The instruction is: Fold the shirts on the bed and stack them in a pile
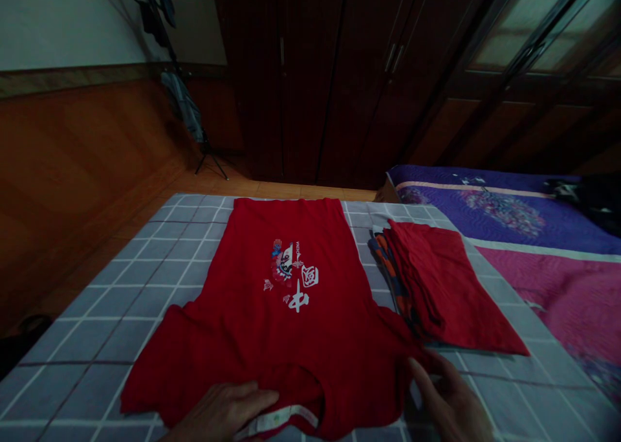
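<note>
A red T-shirt (pixel 334 338) lies spread face up on a checked cloth, collar toward me and hem at the far edge. White characters and a colourful figure are printed on its chest. Beside the collar, my left hand (pixel 226 409) rests on the fabric with its fingers stretched out. My right hand (pixel 449 397) pinches the edge of the sleeve on the right between thumb and fingers. Just beyond that hand sits a stack of folded clothes (pixel 451 280), red on top, with orange and dark blue cloth showing at its left side.
The grey checked cloth (pixel 126 287) covers the surface under the shirt. At right is a bed with a purple and pink cover (pixel 524 235). A dark wardrobe (pixel 310 92) stands behind, and a stand with hanging clothes (pixel 182 102) is at the back left.
</note>
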A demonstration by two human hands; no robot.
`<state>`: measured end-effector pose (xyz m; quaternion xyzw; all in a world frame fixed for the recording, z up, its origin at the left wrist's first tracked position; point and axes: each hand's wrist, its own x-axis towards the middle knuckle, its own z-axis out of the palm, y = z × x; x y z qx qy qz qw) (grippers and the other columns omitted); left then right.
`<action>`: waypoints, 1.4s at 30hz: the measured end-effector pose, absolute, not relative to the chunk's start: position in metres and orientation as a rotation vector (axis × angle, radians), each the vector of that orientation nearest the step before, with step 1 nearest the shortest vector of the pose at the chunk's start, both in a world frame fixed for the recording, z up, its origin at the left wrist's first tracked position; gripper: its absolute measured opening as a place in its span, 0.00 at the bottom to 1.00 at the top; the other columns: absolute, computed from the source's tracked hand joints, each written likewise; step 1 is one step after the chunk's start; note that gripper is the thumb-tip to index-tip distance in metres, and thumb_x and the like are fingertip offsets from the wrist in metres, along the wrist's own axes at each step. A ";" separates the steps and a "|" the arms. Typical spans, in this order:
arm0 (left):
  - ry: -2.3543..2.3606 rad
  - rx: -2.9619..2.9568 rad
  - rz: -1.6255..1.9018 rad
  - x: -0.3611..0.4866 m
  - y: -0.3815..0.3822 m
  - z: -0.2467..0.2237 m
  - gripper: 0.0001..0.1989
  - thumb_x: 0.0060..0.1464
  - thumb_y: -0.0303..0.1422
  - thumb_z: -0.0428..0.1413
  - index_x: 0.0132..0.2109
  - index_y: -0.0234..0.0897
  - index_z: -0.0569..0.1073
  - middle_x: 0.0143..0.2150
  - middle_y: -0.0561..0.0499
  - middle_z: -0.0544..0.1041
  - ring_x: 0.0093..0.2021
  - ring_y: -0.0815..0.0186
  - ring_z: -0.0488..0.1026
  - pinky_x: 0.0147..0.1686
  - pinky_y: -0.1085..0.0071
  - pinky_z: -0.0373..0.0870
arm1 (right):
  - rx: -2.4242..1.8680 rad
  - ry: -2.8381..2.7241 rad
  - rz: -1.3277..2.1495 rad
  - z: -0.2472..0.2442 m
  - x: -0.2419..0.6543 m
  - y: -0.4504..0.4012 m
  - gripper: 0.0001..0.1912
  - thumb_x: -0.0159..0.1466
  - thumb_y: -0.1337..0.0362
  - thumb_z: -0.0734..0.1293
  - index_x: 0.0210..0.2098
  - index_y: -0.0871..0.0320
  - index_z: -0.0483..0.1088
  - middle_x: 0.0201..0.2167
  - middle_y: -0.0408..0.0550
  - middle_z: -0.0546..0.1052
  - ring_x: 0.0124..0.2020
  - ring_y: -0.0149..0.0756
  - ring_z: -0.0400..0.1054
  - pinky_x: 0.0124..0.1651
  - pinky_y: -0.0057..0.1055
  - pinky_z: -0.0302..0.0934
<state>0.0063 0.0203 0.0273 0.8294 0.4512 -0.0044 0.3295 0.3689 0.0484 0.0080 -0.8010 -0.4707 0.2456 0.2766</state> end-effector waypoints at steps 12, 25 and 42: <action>1.034 2.132 -0.008 0.045 0.042 0.052 0.12 0.60 0.33 0.53 0.51 0.45 0.69 0.44 0.52 0.77 0.43 0.63 0.74 0.42 0.72 0.68 | -2.160 -1.205 0.733 0.004 0.408 0.047 0.25 0.52 0.45 0.59 0.37 0.58 0.72 0.27 0.49 0.78 0.28 0.42 0.72 0.31 0.33 0.64; 0.751 2.571 0.024 0.085 0.044 0.028 0.14 0.53 0.29 0.59 0.46 0.39 0.67 0.43 0.47 0.75 0.41 0.59 0.73 0.38 0.69 0.70 | -2.170 -1.177 0.669 0.005 0.379 0.048 0.27 0.53 0.49 0.61 0.46 0.59 0.73 0.37 0.54 0.79 0.40 0.49 0.73 0.42 0.40 0.66; 0.504 2.091 0.094 0.072 0.068 0.064 0.09 0.55 0.28 0.56 0.43 0.38 0.75 0.33 0.51 0.78 0.32 0.68 0.73 0.30 0.77 0.63 | -1.942 -0.926 0.992 0.009 0.391 0.051 0.23 0.44 0.48 0.70 0.30 0.60 0.76 0.28 0.52 0.80 0.31 0.46 0.74 0.31 0.34 0.68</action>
